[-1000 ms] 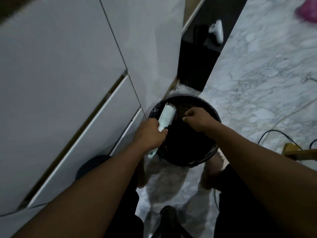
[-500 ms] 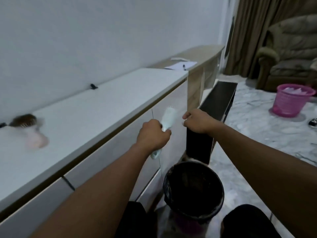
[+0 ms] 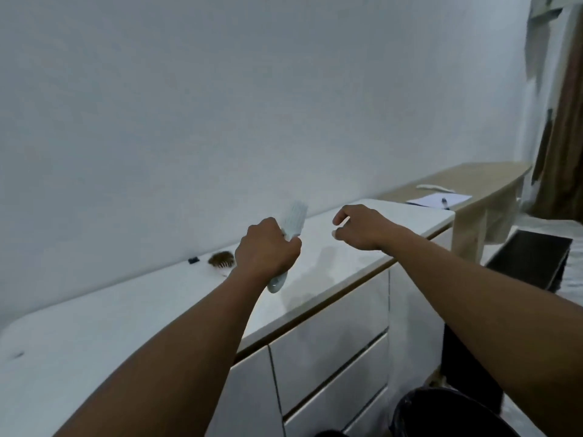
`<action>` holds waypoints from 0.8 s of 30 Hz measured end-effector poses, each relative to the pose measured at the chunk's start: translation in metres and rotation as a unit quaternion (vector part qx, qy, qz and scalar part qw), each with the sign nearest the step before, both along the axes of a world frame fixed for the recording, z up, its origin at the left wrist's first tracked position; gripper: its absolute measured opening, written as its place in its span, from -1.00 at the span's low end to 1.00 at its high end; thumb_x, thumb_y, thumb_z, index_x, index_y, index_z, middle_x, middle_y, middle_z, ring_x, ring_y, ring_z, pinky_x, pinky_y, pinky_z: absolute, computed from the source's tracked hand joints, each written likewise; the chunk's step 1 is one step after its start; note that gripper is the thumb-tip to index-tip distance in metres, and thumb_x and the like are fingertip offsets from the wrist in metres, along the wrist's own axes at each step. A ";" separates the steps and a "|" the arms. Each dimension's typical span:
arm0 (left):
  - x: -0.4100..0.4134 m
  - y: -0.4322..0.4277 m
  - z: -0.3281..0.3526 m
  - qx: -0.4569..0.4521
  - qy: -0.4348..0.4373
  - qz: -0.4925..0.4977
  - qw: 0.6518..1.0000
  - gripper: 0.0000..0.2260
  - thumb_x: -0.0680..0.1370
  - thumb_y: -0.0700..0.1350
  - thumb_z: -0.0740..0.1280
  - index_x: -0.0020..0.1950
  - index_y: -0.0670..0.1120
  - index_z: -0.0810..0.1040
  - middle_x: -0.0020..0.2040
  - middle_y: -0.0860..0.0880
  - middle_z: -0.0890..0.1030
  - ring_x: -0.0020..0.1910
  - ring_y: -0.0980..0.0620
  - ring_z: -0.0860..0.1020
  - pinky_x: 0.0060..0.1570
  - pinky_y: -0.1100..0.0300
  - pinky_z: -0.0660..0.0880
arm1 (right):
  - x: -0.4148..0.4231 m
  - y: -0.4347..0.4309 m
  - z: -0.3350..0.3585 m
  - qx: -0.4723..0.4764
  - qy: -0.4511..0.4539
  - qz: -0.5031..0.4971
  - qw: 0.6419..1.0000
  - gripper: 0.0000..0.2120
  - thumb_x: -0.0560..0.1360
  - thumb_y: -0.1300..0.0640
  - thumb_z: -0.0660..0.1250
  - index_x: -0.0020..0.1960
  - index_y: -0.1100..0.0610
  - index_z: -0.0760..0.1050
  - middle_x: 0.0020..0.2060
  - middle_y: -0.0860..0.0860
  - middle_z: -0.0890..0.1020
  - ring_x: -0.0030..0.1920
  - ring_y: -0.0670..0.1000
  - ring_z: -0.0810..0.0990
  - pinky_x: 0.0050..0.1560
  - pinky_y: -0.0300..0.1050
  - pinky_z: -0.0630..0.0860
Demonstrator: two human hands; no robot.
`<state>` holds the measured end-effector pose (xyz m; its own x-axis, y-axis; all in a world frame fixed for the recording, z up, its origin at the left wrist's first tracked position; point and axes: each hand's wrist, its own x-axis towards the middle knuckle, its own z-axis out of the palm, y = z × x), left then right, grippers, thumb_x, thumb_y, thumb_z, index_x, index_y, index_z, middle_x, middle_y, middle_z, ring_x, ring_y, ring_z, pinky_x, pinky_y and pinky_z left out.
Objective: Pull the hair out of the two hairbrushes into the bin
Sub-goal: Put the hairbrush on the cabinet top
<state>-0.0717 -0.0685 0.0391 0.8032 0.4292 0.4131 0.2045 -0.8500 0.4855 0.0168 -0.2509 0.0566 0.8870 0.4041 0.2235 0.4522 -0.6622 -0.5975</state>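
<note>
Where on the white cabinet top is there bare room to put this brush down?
The left hand holds the pale brush. The white cabinet top is bare in front of the hands, out to its right end near the paper, and along the near left stretch. Crowded spot: by the wall behind the left hand, where the second brush and a small black item lie.

Left hand (image 3: pixel 267 251) fisted, right hand (image 3: pixel 362 227) fingers loosely spread
</note>
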 end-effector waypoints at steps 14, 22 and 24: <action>-0.042 0.156 -0.037 -0.028 0.086 0.199 0.976 -0.77 0.50 0.06 0.31 0.04 -0.04 0.45 -0.10 -0.02 0.49 -0.10 -0.11 0.48 -0.10 0.11 0.38 | 0.000 0.198 -0.032 -0.072 0.000 0.171 0.983 -0.74 0.52 0.07 0.35 0.20 0.05 0.54 0.17 0.02 0.55 0.05 0.04 0.53 0.02 -0.15 0.43; -0.023 0.179 -0.065 -0.038 0.146 0.217 0.965 -0.83 0.51 0.01 0.31 0.00 -0.05 0.42 -0.25 0.05 0.36 -0.11 -0.10 0.47 -0.10 0.15 0.36 | 0.029 0.230 -0.056 -0.081 0.027 0.164 0.983 -0.82 0.50 0.13 0.32 0.09 0.06 0.57 0.02 0.01 0.59 -0.02 0.04 0.56 -0.22 -0.20 0.42; -0.019 0.182 -0.070 -0.040 0.161 0.218 0.962 -0.83 0.51 0.01 0.31 -0.01 -0.05 0.44 -0.24 0.04 0.38 -0.11 -0.10 0.49 -0.10 0.14 0.37 | 0.036 0.235 -0.060 -0.083 0.031 0.162 0.983 -0.82 0.50 0.14 0.32 0.08 0.06 0.58 0.05 0.02 0.60 0.01 0.04 0.56 -0.11 -0.17 0.44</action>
